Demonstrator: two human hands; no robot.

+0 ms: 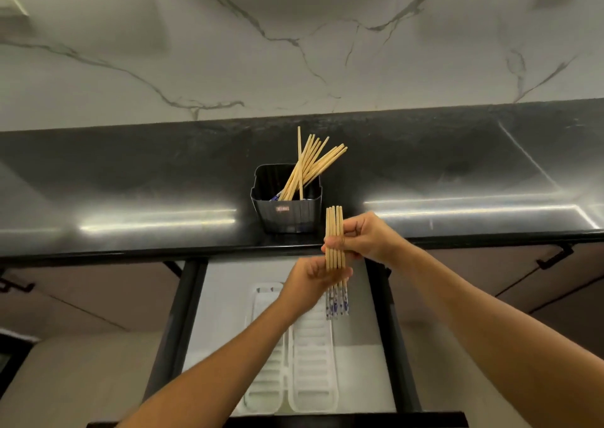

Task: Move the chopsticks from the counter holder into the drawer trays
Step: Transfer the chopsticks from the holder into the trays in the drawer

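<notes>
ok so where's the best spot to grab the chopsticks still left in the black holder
Grip the chopsticks in the holder at their bare upper ends, coming from above and the right. They lean right, fanning past the black holder rim, so the tops are exposed while the lower ends sit inside.

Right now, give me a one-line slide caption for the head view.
Both hands, left hand and right hand, grip a chopstick bundle above open drawer trays; more remain in the black holder.
</notes>
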